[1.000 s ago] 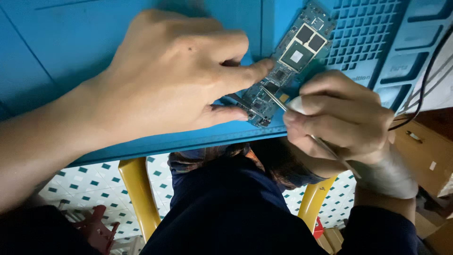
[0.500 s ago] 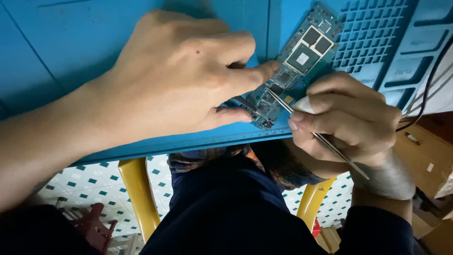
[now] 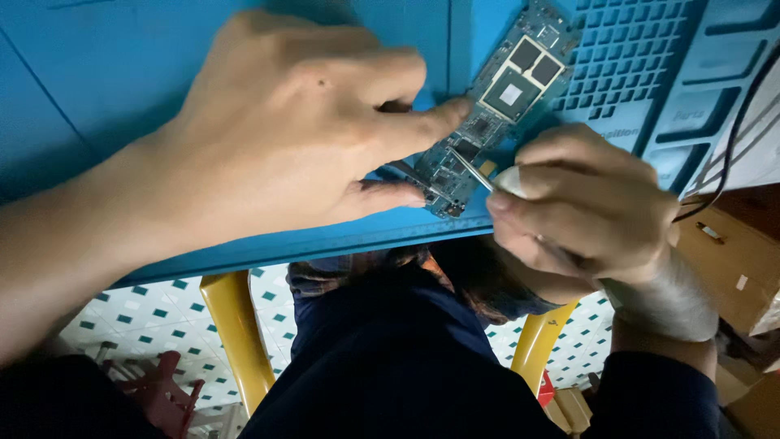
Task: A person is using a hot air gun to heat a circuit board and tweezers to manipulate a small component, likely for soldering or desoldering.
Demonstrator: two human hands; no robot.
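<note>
Soft even light, mild shadows under hands, edges slightly blurred.
</note>
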